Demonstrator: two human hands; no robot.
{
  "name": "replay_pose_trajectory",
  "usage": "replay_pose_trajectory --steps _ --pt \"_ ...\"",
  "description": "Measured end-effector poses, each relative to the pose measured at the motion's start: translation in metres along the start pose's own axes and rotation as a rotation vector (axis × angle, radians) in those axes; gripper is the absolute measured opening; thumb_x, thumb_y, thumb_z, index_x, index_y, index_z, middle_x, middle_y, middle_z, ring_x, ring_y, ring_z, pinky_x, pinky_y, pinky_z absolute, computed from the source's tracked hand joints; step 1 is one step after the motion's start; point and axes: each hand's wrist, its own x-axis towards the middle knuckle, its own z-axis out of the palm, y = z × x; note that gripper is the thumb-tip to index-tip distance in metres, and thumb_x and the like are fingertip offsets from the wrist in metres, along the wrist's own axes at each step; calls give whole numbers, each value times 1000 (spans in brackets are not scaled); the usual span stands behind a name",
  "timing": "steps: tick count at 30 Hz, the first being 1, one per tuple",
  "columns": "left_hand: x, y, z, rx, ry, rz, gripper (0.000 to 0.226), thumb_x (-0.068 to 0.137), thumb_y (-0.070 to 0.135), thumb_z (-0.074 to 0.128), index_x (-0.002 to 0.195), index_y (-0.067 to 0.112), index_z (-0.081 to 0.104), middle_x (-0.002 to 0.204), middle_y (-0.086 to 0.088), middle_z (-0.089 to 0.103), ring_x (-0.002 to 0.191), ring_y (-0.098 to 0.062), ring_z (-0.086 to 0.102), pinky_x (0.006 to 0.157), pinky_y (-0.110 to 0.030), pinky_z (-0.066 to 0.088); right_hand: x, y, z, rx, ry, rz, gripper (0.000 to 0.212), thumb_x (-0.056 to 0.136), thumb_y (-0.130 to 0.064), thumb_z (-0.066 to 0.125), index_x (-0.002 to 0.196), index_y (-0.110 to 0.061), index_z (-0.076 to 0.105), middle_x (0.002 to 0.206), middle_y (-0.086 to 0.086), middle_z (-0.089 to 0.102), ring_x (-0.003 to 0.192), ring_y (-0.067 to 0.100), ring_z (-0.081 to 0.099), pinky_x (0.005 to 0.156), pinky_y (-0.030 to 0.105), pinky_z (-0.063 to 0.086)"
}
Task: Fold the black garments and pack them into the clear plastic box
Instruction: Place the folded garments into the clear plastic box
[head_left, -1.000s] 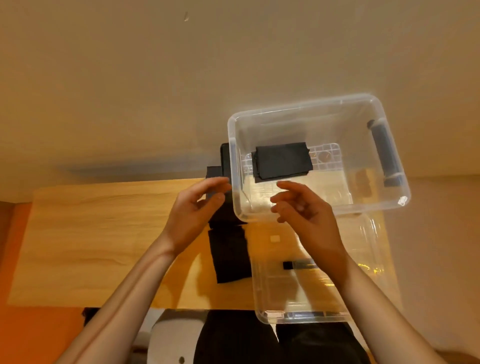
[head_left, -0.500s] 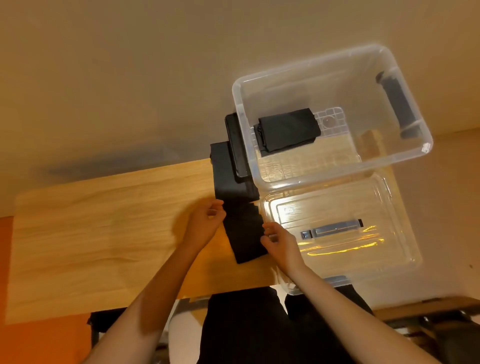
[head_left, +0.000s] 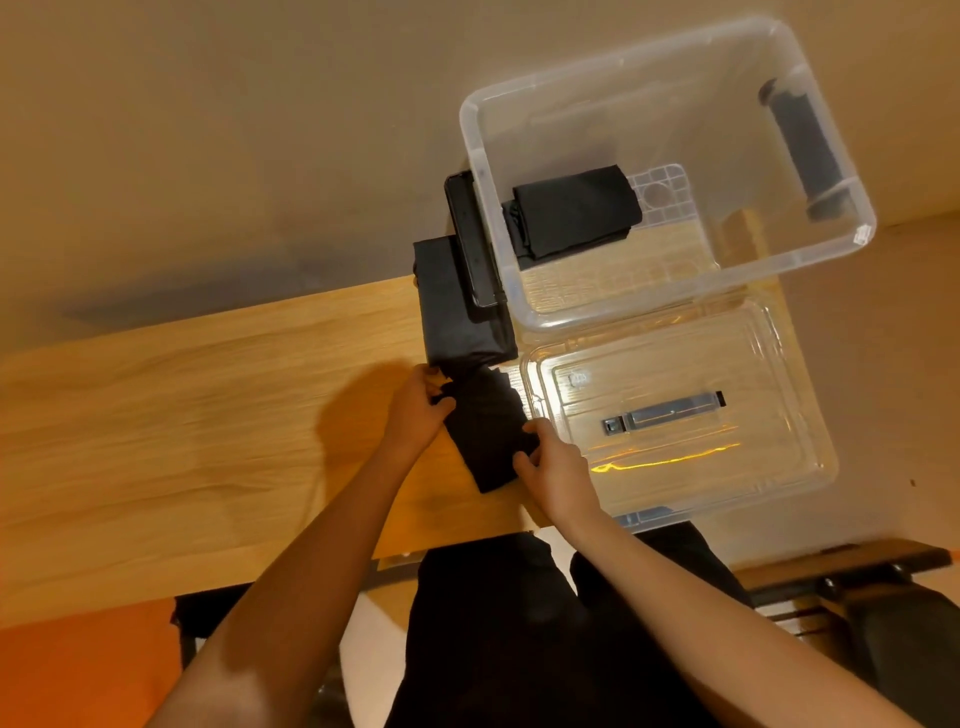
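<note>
L hand (head_left: 418, 410) & R hand (head_left: 556, 465) pinching black garment (head_left: 485, 434) – prob. fingers curled

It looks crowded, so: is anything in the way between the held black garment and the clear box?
Nothing visible blocks it. The left hand and right hand hold the black garment on the table; the clear box just beyond is open, its lid lying flat beside the garment. One folded garment lies inside, leaving bare floor.

1. The table (head_left: 182, 415) was honey-tan, streaked with wood grain.
2. The folded garment (head_left: 576, 210) inside the clear box (head_left: 480, 171) was plain black — the second garment (head_left: 488, 436) likewise.
3. The floor (head_left: 78, 670) showed orange.
</note>
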Motion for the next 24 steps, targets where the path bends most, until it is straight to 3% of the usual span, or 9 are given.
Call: replay_pose_trajectory --steps 4,7,9,12,15,18,21,24 --pt "-17 -24 -11 19 23 -65 52 93 16 69 140 13 47 102 -4 59 96 -21 60 76 -30 45 -5 3 15 12 -60 -2 55 96 -14 60 147 -19 39 74 0 67 67 6 63 59 13 41" --pt "-39 -48 -22 21 -10 -149 59 89 13 72 141 14 42 97 -6 59 84 -21 61 77 -41 53 -7 4 24 70 -49 -33 66 93 -12 62 152 -20 33 100 6 68 90 16 66 73 19 46" --pt "-55 -63 -29 16 -70 -196 69 82 8 76 140 18 40 108 -6 60 89 -24 64 79 -46 56 -6 4 29 108 -28 -65 66 92 -11 62 151 -21 34 113 8 65 96 16 64 79 19 47" --pt "-71 -79 -36 26 -99 -197 78 72 5 81 138 23 43 118 -2 58 102 -25 63 83 -47 57 -3 4 33 103 -31 -77 61 94 -11 62 149 -19 38 115 3 63 89 5 61 72 12 44" --pt "-78 -83 -32 -71 -1 -174 70 80 6 76 140 20 45 126 0 55 111 -22 58 83 -37 55 -1 2 34 122 -83 -104 60 96 -11 63 150 -18 38 123 0 63 106 10 62 76 7 46" --pt "-84 -81 -21 -225 -12 -146 59 88 11 73 141 17 47 128 -3 62 113 -19 62 79 -24 54 1 -1 30 127 -108 -99 58 97 -11 64 149 -15 40 118 -5 59 101 4 57 67 0 43" --pt "-86 -82 -12 -262 22 -127 54 92 19 72 141 17 49 130 -2 64 116 -18 63 90 -31 56 7 2 28 115 -96 -47 52 98 -16 65 145 -13 45 96 -6 61 80 3 56 64 8 42" --pt "-83 -83 -11 -235 49 -111 57 90 22 74 141 16 50 126 -1 64 113 -18 63 94 -39 56 14 7 28 182 -127 15 35 97 -21 66 130 -12 59 84 0 62 75 9 58 66 20 45"
